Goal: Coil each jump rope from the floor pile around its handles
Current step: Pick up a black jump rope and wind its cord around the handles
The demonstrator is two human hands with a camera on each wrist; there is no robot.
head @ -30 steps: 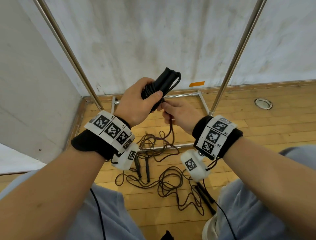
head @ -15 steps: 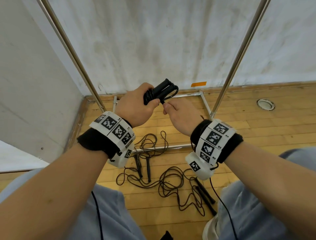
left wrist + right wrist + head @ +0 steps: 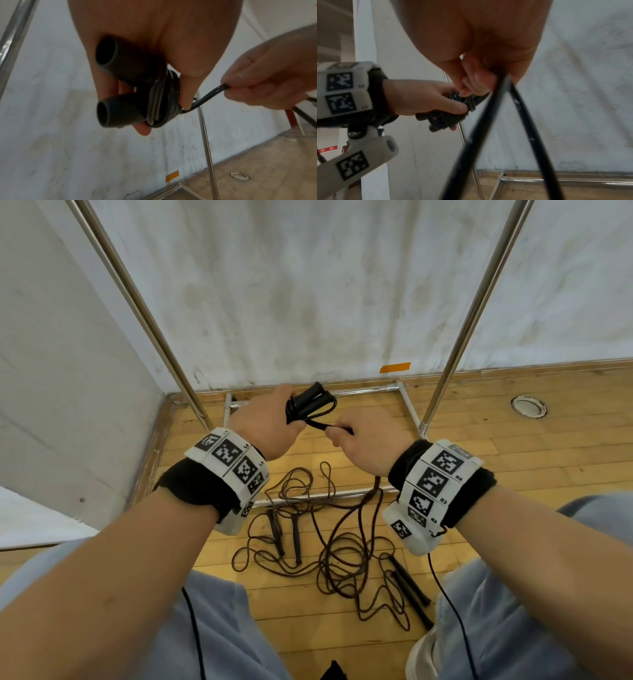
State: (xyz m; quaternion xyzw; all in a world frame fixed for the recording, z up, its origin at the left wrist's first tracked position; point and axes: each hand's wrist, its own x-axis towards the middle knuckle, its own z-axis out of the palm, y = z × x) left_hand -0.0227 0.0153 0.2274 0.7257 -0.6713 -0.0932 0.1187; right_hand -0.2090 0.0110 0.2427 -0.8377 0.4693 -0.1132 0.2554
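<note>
Winding in progress: the left hand [image 3: 263, 426] grips the paired handles [image 3: 120, 86], raised above the floor pile [image 3: 329, 542]. The right hand [image 3: 363, 440] pinches the cord [image 3: 211, 93], apparently doubled. Next: another taut turn.

The wooden floor [image 3: 513, 460] is made of yellow planks and meets a stained white wall [image 3: 325, 285] behind. A metal frame [image 3: 476, 299] with two slanted poles stands on the floor near the wall, and a small orange tape [image 3: 395, 367] is on the wall's bottom edge. A round white ring [image 3: 528, 406] lies in the floor at the right.
</note>
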